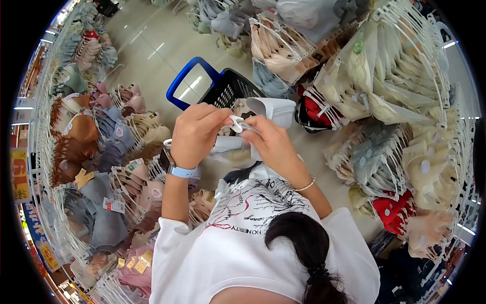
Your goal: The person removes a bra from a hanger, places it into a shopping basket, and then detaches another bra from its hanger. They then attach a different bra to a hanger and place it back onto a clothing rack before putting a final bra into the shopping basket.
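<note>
In front of my chest, my left hand (200, 131) pinches a white plastic piece (236, 124), which looks like the end of a hanger. My right hand (269, 145) is closed close beside it, its fingertips on a thin pale strap (249, 127) that meets the white piece. Below and behind the fingers hangs a pale grey-white bra (276, 109), partly covered by both hands. A watch with a light blue band (183, 172) is on my left wrist, and a beaded bracelet (307, 183) on my right.
A black shopping basket (230, 86) with a blue handle (174, 83) stands on the tiled floor (147, 38) ahead. Racks of hanging bras line both sides, blue-grey ones (104, 213) at left and cream ones (374, 76) at right. Red bras (392, 212) hang lower right.
</note>
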Tool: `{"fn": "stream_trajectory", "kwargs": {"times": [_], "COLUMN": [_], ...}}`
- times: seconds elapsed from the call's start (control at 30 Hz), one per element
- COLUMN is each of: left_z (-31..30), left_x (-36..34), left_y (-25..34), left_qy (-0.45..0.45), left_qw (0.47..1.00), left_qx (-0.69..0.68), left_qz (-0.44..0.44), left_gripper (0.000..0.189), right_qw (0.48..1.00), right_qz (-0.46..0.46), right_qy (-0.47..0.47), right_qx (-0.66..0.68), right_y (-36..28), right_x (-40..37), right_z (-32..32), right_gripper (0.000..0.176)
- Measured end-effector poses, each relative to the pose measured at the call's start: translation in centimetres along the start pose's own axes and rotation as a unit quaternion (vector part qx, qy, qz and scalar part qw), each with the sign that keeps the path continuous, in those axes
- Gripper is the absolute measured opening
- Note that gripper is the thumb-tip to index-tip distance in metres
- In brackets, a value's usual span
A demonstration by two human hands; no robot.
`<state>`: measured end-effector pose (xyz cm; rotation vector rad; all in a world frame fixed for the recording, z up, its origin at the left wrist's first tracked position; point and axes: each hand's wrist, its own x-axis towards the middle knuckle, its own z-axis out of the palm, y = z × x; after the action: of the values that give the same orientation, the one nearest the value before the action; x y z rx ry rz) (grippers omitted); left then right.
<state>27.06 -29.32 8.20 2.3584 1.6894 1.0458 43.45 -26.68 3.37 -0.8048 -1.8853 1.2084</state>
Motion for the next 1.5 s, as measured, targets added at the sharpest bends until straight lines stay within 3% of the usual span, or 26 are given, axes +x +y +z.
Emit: {"fn": "stream_trajectory", "kwargs": {"times": [0.03,0.13,0.57,0.63,0.77,0.83,0.87,0.93,0.97,1.03,1.07,1.13,1.17,1.23,1.3,1.5], "left_z": [0.0,0.3,0.5,0.6,1.4,1.6,1.4,0.9,0.7,0.6,1.0,1.9,2.9,2.4,2.1,-1.2], "left_x": [0.1,0.2,0.7,1.0,0.7,0.6,-0.4,-2.6,-4.0,-6.4,-7.6,-9.7,-10.1,-8.8,-8.6,-4.6], "left_y": [0.0,-0.1,-0.2,0.3,0.5,0.7,-0.5,-3.6,-5.3,-8.0,-8.9,-10.1,-10.3,-7.9,-8.9,-7.3], "left_qy": [-0.002,-0.005,-0.043,-0.059,-0.07,0.076,0.107,0.253,0.255,0.327,0.33,0.117,0.083,0.06,0.158,0.138], "left_qw": [1.0,1.0,0.999,0.998,0.997,0.995,0.982,0.939,0.938,0.836,0.835,0.784,0.751,0.795,0.754,0.843], "left_qx": [-0.001,0.005,-0.003,-0.024,-0.013,-0.04,-0.1,-0.173,-0.173,-0.379,-0.378,-0.552,-0.609,-0.554,-0.584,-0.464], "left_qz": [0.001,0.008,0.017,0.029,0.015,-0.06,-0.119,-0.159,-0.159,-0.225,-0.226,-0.257,-0.242,-0.242,-0.258,-0.236], "left_gripper": [0.015,0.016,0.015,0.019,0.033,0.045,0.046,0.043,0.043,0.048,0.048,0.05,0.049,0.048,0.038,0.029], "right_qw": [0.995,0.989,0.991,0.993,0.995,0.993,0.993,0.999,0.999,0.971,0.972,0.934,0.935,0.905,0.913,0.973], "right_qz": [0.061,0.106,0.076,0.081,0.076,-0.002,-0.005,-0.005,-0.006,0.058,0.057,0.049,0.05,0.072,0.088,0.105], "right_qy": [-0.016,-0.018,-0.051,-0.021,-0.06,-0.014,-0.017,0.04,0.039,0.116,0.112,0.165,0.162,0.222,0.196,0.047], "right_qx": [0.075,0.098,0.099,0.088,0.016,-0.114,-0.114,-0.009,-0.011,0.2,0.199,0.313,0.313,0.356,0.346,0.202], "right_y": [-0.1,0.1,0.5,0.7,0.8,2.0,2.0,1.9,1.6,1.0,1.2,1.7,2.1,3.5,5.5,9.7], "right_x": [0.0,0.1,0.1,0.2,0.6,0.4,0.4,0.1,-0.1,-0.4,-0.4,0.3,0.7,2.0,2.9,5.1], "right_z": [0.0,0.1,-0.5,-0.7,-1.3,-1.3,-1.7,-2.7,-3.2,-4.3,-4.7,-5.3,-5.2,-4.8,-5.1,-7.6], "right_gripper": [0.021,0.03,0.037,0.035,0.028,0.023,0.023,0.02,0.02,0.02,0.02,0.023,0.023,0.024,0.025,0.029]}}
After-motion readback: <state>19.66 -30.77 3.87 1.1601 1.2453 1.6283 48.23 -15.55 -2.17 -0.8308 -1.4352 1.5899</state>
